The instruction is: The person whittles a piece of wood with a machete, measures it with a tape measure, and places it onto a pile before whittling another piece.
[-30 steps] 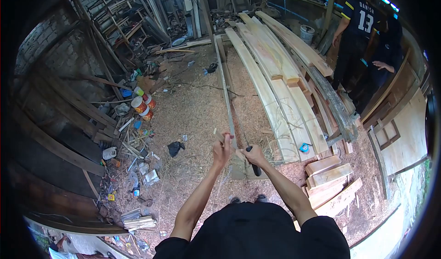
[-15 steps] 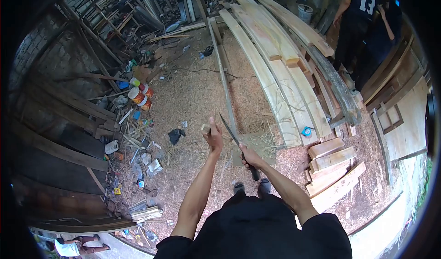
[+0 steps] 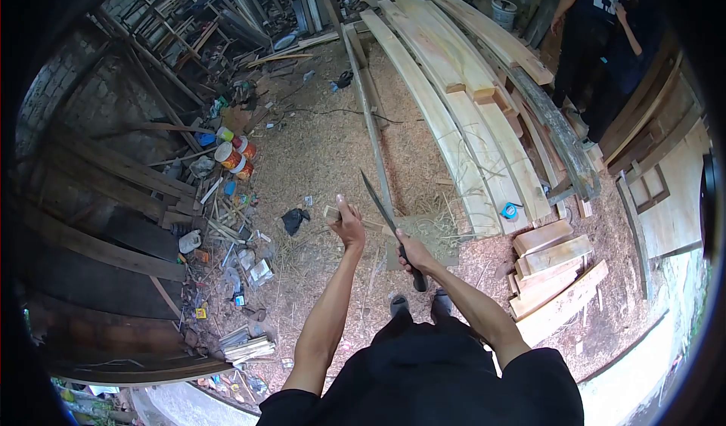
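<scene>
My left hand point(image 3: 349, 229) is closed around a short pale wooden stick point(image 3: 331, 213), thumb pointing up, and the stick's near end pokes out on the left. My right hand point(image 3: 415, 253) grips a long knife point(image 3: 378, 205) by its black handle. Its dark, slim blade slants up and left, with the tip a little above and to the right of my left thumb. Whether the blade touches the stick cannot be made out. Below both hands, a flat greyish board point(image 3: 442, 256) lies on the floor among shavings.
Long planks point(image 3: 484, 154) are stacked ahead on the right, a blue tape measure point(image 3: 509, 211) on their near end. Short wood blocks point(image 3: 556, 248) lie to my right. Paint cans point(image 3: 231, 156) and scraps litter the left. Another person point(image 3: 597, 33) stands at the far right.
The view has shifted slightly, and the person at the lower left has gone out of sight. Both hands keep their grips, the knife still slanting up beside the stick.
</scene>
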The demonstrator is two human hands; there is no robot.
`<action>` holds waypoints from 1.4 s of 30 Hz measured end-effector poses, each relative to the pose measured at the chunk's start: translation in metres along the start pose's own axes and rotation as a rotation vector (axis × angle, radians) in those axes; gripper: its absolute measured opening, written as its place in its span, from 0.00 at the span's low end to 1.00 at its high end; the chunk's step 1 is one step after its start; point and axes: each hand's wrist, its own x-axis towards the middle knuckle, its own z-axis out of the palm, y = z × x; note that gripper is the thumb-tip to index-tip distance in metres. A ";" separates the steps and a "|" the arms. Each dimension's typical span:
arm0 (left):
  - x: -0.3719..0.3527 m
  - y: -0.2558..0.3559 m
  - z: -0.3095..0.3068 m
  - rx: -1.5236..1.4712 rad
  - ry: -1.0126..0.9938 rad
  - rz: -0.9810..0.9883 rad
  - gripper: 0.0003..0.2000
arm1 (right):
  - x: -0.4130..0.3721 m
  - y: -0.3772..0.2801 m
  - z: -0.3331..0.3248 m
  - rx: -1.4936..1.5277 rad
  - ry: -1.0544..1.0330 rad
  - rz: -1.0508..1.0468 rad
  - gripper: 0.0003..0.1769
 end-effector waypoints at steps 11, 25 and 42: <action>0.009 -0.004 -0.010 -0.024 0.044 -0.002 0.20 | 0.004 0.024 -0.013 -0.041 0.001 -0.005 0.33; 0.006 -0.008 -0.016 -0.063 0.050 0.004 0.19 | 0.006 -0.007 0.009 -0.086 0.020 -0.170 0.32; 0.008 -0.004 -0.024 0.032 0.108 -0.012 0.19 | 0.016 0.008 0.004 -0.201 0.016 0.026 0.33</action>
